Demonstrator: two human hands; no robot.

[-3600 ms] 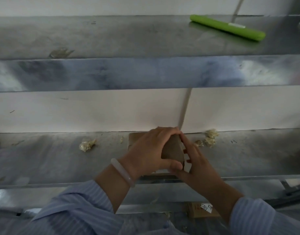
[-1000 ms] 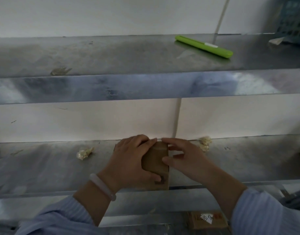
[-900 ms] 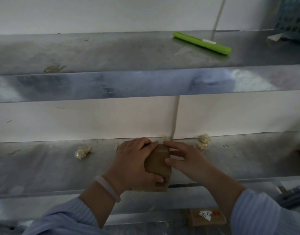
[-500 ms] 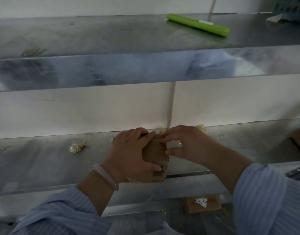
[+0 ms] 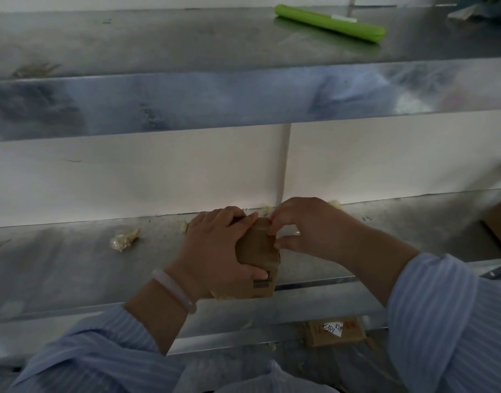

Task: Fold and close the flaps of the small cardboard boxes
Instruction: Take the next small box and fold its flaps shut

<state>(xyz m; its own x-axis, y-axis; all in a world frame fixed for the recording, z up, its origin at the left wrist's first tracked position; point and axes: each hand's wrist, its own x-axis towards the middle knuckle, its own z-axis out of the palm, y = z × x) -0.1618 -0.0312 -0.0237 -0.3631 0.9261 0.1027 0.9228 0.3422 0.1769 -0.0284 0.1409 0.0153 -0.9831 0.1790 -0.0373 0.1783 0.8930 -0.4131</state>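
Note:
A small brown cardboard box (image 5: 259, 253) stands at the front edge of the lower metal shelf (image 5: 73, 268). My left hand (image 5: 215, 251) wraps its left side, thumb across the front face and fingers over the top. My right hand (image 5: 303, 225) pinches the box's top right corner with fingertips, thumb against its right side. The box's top flaps lie under my fingers, so their state is hidden.
A green tube-shaped object (image 5: 328, 22) lies on the upper shelf (image 5: 158, 46). Crumpled plastic scraps (image 5: 123, 239) sit on the lower shelf. Another cardboard box (image 5: 498, 222) shows at the right edge. A labelled box (image 5: 333, 330) lies below the shelf.
The box has been turned and stands closer to the shelf edge. My right hand has moved from the box's side up to its top right corner. The camera has tilted down.

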